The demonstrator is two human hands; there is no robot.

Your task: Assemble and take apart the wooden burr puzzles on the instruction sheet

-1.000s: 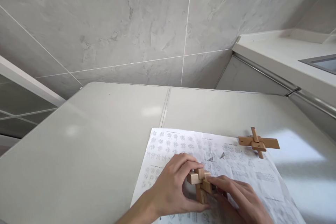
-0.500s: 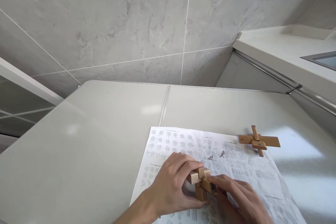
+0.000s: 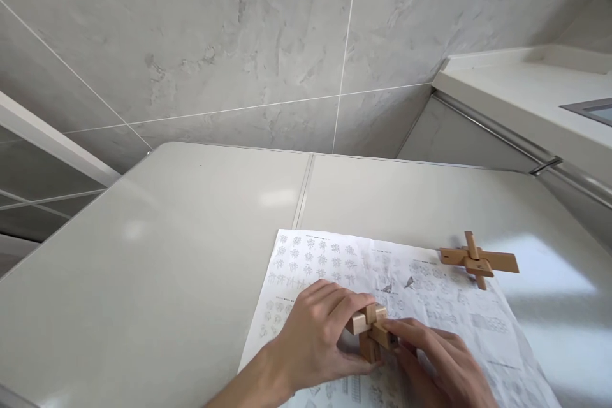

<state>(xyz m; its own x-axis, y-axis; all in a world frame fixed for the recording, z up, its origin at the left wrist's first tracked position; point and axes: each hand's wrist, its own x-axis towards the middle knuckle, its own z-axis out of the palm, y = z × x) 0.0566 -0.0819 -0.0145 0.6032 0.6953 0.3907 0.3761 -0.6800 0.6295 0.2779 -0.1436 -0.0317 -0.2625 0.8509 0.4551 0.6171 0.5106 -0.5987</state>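
A wooden interlocking puzzle (image 3: 369, 325) made of several light blocks is held between my hands over the printed sheet. My left hand (image 3: 325, 335) grips it from the left, fingers over its top and thumb at its lower end. On the right side, my right hand (image 3: 437, 357) pinches a block that sticks out, with the index finger on top and the thumb below. The far side of the puzzle is hidden by my left fingers. Under both hands lies the white instruction sheet (image 3: 296, 268), covered with small diagrams.
A second, flatter cross-shaped wooden puzzle (image 3: 478, 260) lies at the sheet's upper right edge. The pale table (image 3: 167, 255) has a seam down its middle. Beyond it rise a grey tiled wall (image 3: 215, 32) and, at the right, a white counter (image 3: 516, 86).
The view has shifted slightly, so everything sits a little farther right. Both hands keep their hold on the puzzle, whose blocks look arranged as before.
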